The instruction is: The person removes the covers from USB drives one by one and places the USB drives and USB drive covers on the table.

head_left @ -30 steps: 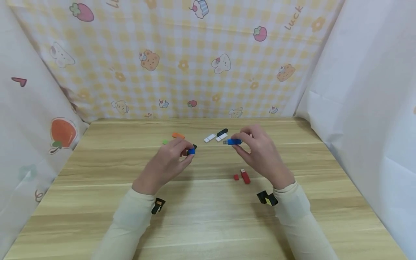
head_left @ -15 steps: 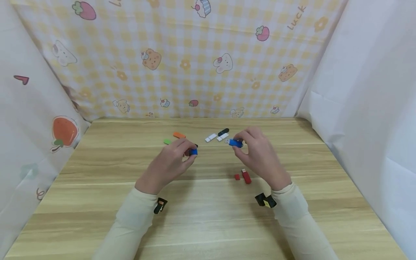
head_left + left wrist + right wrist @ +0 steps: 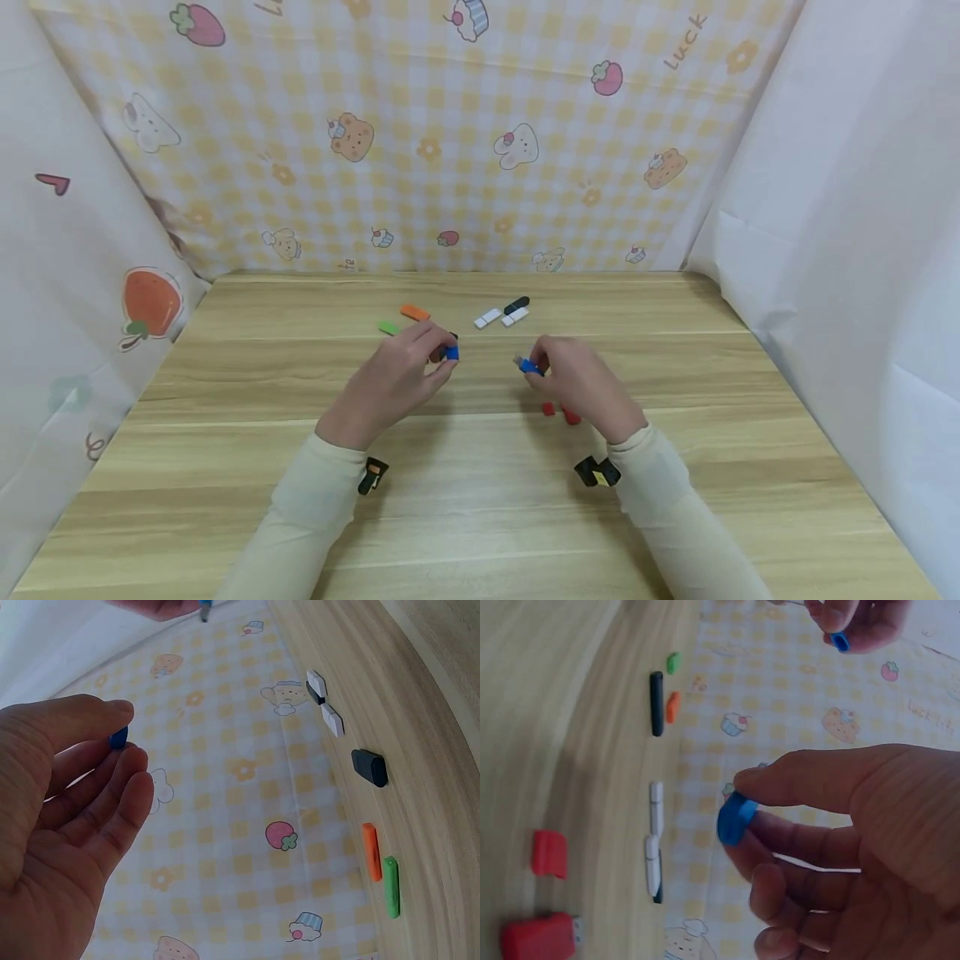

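Note:
Between thumb and fingertips, my left hand pinches a small blue USB stick cap. Its hollow end shows in the right wrist view. My right hand grips the blue USB stick, its bare metal plug pointing left toward the cap. Cap and stick are apart, both held above the table. Below the right hand lie a red cap and a red USB stick, partly hidden by that hand. The red stick's plug is exposed in the right wrist view.
Farther back on the wooden table lie two white USB sticks and a black one. An orange stick and a green one lie behind the left hand, near a wider black stick. Patterned cloth hangs behind.
My right hand has come down and nearer to me with the blue USB stick, which now tilts, and it covers part of the red stick. The left hand has hardly moved.

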`<act>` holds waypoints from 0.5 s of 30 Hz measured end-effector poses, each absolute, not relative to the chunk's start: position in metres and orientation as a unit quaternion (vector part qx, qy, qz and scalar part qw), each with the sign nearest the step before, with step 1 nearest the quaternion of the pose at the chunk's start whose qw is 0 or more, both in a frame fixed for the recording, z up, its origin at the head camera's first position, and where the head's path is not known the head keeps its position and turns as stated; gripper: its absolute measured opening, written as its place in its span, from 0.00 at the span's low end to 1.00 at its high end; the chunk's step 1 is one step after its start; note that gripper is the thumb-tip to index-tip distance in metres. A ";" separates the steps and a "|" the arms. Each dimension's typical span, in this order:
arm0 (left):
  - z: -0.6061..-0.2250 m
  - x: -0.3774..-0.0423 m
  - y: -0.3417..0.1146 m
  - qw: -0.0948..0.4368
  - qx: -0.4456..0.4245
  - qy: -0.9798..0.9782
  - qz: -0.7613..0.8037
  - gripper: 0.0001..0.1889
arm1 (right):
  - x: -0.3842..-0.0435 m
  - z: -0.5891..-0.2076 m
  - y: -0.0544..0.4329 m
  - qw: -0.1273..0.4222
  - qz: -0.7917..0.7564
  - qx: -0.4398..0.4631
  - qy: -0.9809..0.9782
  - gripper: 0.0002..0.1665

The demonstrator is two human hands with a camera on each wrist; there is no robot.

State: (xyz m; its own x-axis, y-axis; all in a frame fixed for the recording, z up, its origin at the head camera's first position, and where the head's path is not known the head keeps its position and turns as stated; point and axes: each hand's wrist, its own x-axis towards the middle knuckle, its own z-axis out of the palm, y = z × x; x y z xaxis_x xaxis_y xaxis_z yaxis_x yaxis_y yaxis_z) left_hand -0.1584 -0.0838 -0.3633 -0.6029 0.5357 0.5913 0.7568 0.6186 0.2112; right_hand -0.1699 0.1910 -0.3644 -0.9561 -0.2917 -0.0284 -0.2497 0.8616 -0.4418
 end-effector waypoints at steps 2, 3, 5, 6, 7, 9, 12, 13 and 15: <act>-0.363 -0.158 -0.084 0.240 -0.371 -0.868 -0.225 0.11 | -0.170 -0.369 0.188 0.075 -0.234 -0.130 0.961 0.08; -0.363 -0.158 -0.084 0.238 -0.371 -0.869 -0.224 0.11 | -0.169 -0.372 0.186 0.086 -0.238 -0.124 0.959 0.08; -0.363 -0.157 -0.084 0.234 -0.370 -0.871 -0.223 0.11 | -0.169 -0.377 0.183 0.094 -0.238 -0.120 0.959 0.09; -0.363 -0.157 -0.084 0.233 -0.369 -0.872 -0.222 0.11 | -0.169 -0.379 0.181 0.098 -0.236 -0.117 0.960 0.09; -0.362 -0.157 -0.084 0.232 -0.368 -0.873 -0.220 0.11 | -0.168 -0.382 0.179 0.099 -0.231 -0.116 0.961 0.10; -0.362 -0.157 -0.084 0.230 -0.368 -0.874 -0.218 0.11 | -0.167 -0.386 0.175 0.098 -0.219 -0.117 0.964 0.12; -0.362 -0.156 -0.084 0.230 -0.368 -0.875 -0.213 0.11 | -0.165 -0.391 0.169 0.100 -0.196 -0.116 0.968 0.16; -0.362 -0.156 -0.084 0.231 -0.368 -0.875 -0.212 0.11 | -0.165 -0.392 0.167 0.099 -0.189 -0.118 0.970 0.18; -0.362 -0.156 -0.084 0.231 -0.369 -0.875 -0.210 0.11 | -0.164 -0.394 0.165 0.103 -0.180 -0.120 0.971 0.22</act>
State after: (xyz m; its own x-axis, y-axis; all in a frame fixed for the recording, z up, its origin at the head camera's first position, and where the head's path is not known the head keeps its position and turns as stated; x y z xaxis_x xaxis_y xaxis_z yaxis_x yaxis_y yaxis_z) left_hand -0.1563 -0.0841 -0.3618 -0.6211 0.5487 0.5596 0.7429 0.6397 0.1974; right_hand -0.1637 0.1654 -0.3942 -0.9499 -0.2698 -0.1575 -0.1956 0.9067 -0.3736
